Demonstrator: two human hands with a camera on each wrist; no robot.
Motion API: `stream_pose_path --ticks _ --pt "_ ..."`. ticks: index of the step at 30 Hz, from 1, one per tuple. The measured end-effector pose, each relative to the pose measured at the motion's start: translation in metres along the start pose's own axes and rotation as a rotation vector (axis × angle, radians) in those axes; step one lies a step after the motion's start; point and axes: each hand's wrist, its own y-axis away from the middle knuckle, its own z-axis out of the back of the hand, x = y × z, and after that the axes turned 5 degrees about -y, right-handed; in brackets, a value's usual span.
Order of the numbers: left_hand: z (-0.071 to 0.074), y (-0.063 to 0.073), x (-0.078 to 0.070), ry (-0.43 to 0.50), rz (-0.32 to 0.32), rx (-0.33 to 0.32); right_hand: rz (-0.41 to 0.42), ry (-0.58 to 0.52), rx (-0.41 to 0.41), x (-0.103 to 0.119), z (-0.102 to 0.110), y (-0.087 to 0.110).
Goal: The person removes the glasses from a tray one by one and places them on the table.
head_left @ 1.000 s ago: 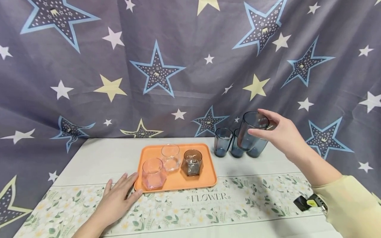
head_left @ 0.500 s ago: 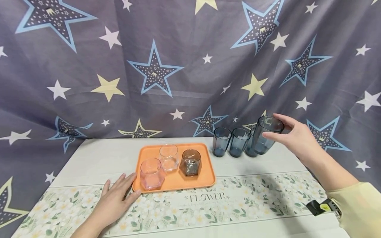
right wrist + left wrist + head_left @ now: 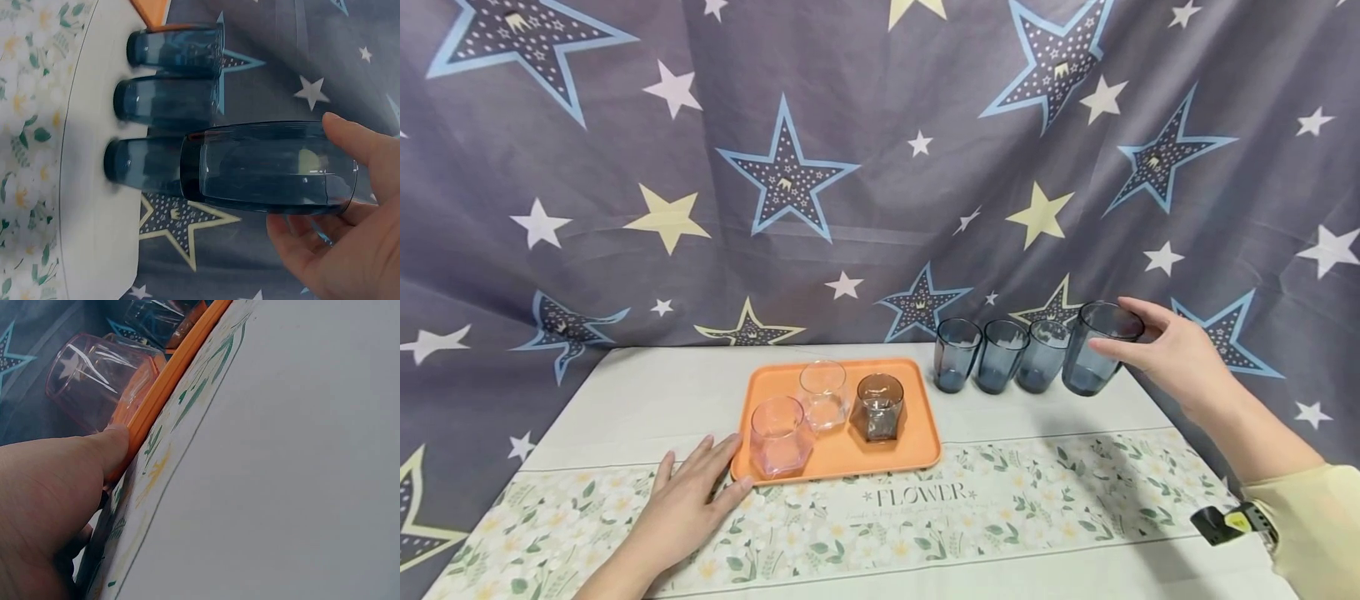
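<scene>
Nearest to me, my left hand (image 3: 688, 508) lies flat, palm down, fingers straight, on the table runner (image 3: 925, 517), a smooth cloth printed with white flowers and green leaves. The left wrist view shows its thumb tip (image 3: 115, 440) touching the near left edge of the orange tray (image 3: 917, 446). The tray is matte plastic, rectangular, with rounded corners and a raised rim. On it stand three short faceted tumblers: a pink glass (image 3: 778, 435) nearest, a smoky grey glass (image 3: 878, 407) to its right, and a clear glass (image 3: 823, 395) behind. The table (image 3: 647, 392) beneath is plain white.

Farther right, three tall blue tumblers (image 3: 1000, 356) stand in a row, translucent and tapering to thick bases. My right hand (image 3: 1172, 354) grips a fourth blue tumbler (image 3: 1093, 348) near its rim, thumb on one side, curled fingers on the other, at the right end of that row. I cannot tell whether its base touches the table.

Behind everything hangs a grey-blue curtain (image 3: 850, 167) patterned with stars.
</scene>
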Motion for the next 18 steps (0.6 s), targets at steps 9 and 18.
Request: stream_pose_path --ticks 9,18 --pt "0.001 0.001 -0.002 0.005 0.001 -0.001 -0.048 -0.04 -0.007 -0.024 0.004 -0.009" --pt "0.002 0.002 -0.003 0.008 0.002 -0.002 -0.087 -0.049 -0.045 -0.051 0.001 -0.025"
